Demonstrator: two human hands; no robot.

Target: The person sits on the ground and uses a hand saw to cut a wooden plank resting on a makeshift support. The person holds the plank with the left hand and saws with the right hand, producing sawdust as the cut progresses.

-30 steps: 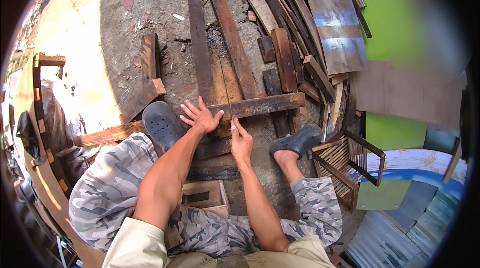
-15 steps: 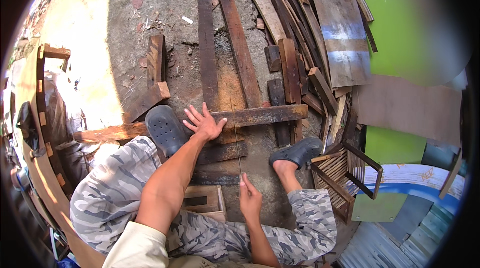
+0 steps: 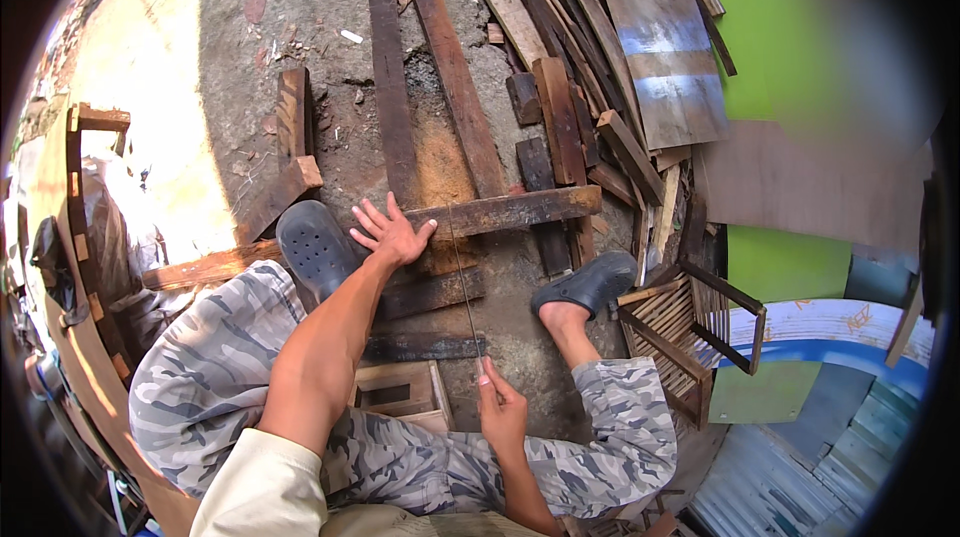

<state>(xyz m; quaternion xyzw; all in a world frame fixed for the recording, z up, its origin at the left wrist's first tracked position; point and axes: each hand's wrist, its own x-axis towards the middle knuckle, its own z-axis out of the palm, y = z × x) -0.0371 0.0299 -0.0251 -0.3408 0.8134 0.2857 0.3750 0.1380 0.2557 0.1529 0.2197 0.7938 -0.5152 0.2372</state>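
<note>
While the L hand (image 3: pixel 394 237) bears down palm-first on the L end of a dark timber beam (image 3: pixel 520 210), its fingers are spread wide, thumb pointing R, tip near the saw (image 3: pixel 465 297) but apart from it. L arm: reaches fwd from lower edge, elbow slightly bent, cream sleeve (image 3: pixel 268 487) at upper arm. R hand (image 3: pixel 503 411): held low and close to body, fingers curled and pinching the saw's pale handle, thumb along top; forearm angled up from lower edge. Saw pos.: thin blade runs fwd from R hand to cross the beam just R of the L thumb. Beam lies crosswise in front of the person, b/w two dark clogs (image 3: pixel 585 284); near ends of two long planks (image 3: pixel 455 67) meet its far edge, w/ orange-brown sawdust (image 3: pixel 440 162) on the ground b/w them.

Markings: orange scrawl on white-and-blue curved panel (image 3: pixel 790 330), R side.

Visibility: blade seen nearly edge-on, teeth can't be made out. Handle mostly covered by R hand; beam's L end covered by L hand. Whether planks run under beam: can't tell. Green sheet (image 3: pixel 765 67), upper R, partly blurred out; sunlit ground (image 3: pixel 140 67), far L, overexposed. Corners cut off by black rim.
</note>
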